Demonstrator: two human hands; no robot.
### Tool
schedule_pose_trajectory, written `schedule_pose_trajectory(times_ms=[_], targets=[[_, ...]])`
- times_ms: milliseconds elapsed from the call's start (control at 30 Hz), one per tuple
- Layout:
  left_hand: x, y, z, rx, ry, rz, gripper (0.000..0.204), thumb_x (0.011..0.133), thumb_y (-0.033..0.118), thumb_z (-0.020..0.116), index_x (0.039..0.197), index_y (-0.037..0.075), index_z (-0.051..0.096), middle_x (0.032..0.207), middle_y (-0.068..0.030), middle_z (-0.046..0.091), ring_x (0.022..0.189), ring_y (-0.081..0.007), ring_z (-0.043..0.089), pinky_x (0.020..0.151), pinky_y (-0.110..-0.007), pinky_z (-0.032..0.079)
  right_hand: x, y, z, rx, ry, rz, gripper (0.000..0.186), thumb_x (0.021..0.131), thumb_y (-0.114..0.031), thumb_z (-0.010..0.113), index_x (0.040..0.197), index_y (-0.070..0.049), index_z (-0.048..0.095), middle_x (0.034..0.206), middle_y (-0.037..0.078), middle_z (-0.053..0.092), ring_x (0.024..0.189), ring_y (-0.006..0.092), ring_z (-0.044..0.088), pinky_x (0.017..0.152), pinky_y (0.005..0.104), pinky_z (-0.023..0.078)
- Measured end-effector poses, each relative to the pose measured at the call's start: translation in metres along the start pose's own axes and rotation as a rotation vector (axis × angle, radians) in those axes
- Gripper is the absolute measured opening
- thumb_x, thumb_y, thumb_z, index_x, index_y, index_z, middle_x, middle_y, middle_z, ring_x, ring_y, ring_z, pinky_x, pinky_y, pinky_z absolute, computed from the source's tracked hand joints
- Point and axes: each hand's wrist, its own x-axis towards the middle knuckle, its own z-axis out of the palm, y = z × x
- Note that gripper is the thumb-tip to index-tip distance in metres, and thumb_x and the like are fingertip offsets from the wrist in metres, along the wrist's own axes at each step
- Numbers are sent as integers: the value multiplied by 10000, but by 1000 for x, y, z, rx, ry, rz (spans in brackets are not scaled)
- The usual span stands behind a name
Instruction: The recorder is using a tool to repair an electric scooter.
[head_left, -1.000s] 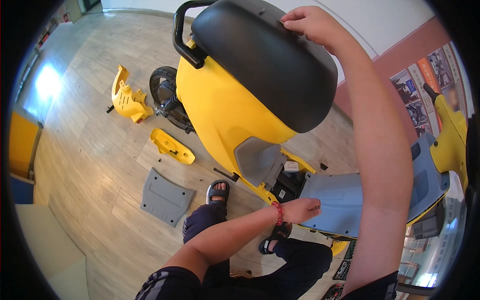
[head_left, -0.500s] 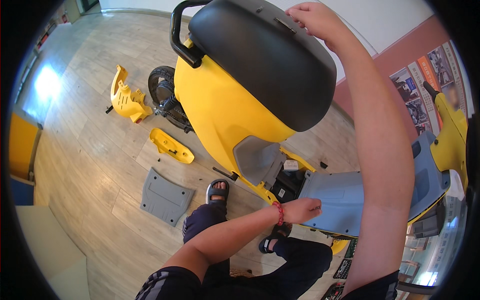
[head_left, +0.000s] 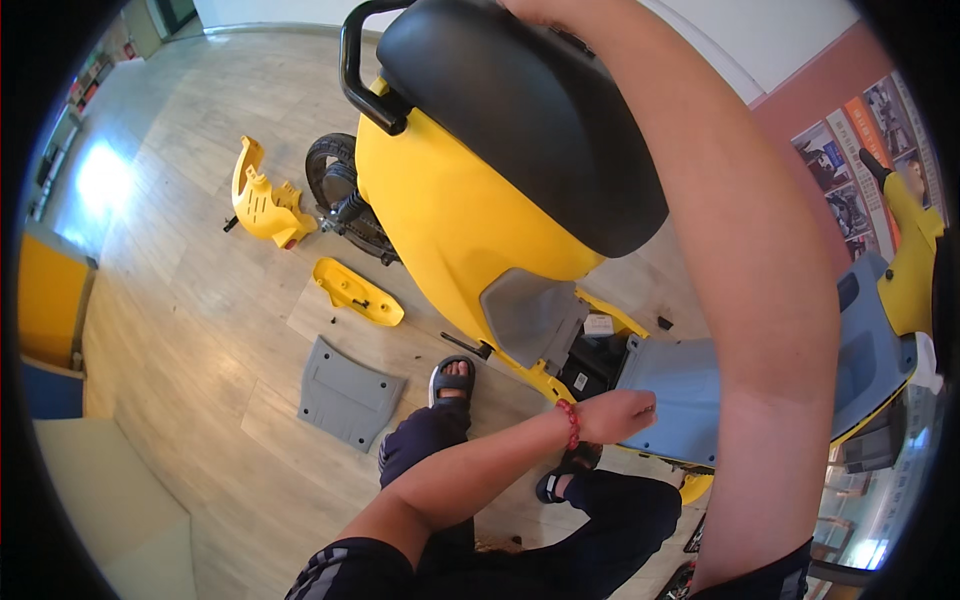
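A yellow scooter with a black seat [head_left: 520, 120] stands in front of me. My right hand [head_left: 535, 10] is at the seat's far edge, cut off by the top of the picture, so its fingers are hidden. Under my right wrist, part of a small metal piece on the seat shows. My left hand [head_left: 615, 416], with a red bead bracelet [head_left: 569, 425] at the wrist, is closed over the near edge of the blue-grey footboard [head_left: 670, 370]. A tiny dark bit shows at its fingers, too small to name. Beside it lies the open battery bay [head_left: 590, 365].
On the floor to the left lie a yellow rear cover [head_left: 268, 210], a long yellow trim panel [head_left: 358, 292] and a grey flat panel [head_left: 350, 393]. The rear wheel [head_left: 330, 175] and kickstand-like lever [head_left: 466, 345] stick out from the scooter. Tool trays lie lower right, partly hidden.
My right hand has moved left and farther along the seat, partly out of the picture. My left hand stays closed by the footboard. The whole view has shifted slightly.
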Motion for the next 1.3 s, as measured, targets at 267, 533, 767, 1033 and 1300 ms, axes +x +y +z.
schedule_pose_trajectory(times_ms=[267, 533, 767, 1033, 1300], targets=[[-10, -16, -5, -79, 282, -35, 200, 930, 194, 495, 1041, 36, 444, 819, -131, 511, 784, -249, 563, 704, -352, 455, -184, 38, -55, 757, 231, -8, 226, 866, -185, 560, 948, 6, 647, 808, 132, 622, 751, 233, 603, 693, 305, 466], [-7, 10, -10, -157, 276, 90, 118, 948, 142, 471, 1019, 59, 427, 815, -8, 437, 750, -95, 435, 693, -247, 416, -394, 113, 46, 1679, 141, 544, 127, 925, -103, 533, 1008, -9, 558, 883, 50, 591, 788, 137, 598, 721, 268, 505], [3, 1, 10, -298, 208, -3, 190, 939, 132, 515, 1099, 30, 508, 851, 9, 521, 736, -40, 463, 651, -208, 423, -441, 116, 72, 1830, 201, 595, 130, 937, -82, 494, 1022, 5, 537, 936, 90, 601, 895, 190, 618, 792, 307, 524], [20, 8, 16, -198, 205, -49, 179, 911, 124, 570, 1039, 0, 583, 842, -4, 589, 776, -55, 509, 687, -218, 445, -465, 130, 68, 1571, 223, 601, 127, 906, -84, 557, 993, 9, 556, 913, 100, 618, 852, 161, 609, 787, 290, 509], [27, 3, 23, -23, 166, -23, 193, 902, 110, 569, 1053, -9, 586, 843, -41, 620, 761, -76, 534, 697, -238, 456, -482, 135, 79, 1509, 216, 615, 114, 892, -63, 575, 981, 9, 568, 897, 62, 618, 768, 118, 586, 715, 235, 476]])
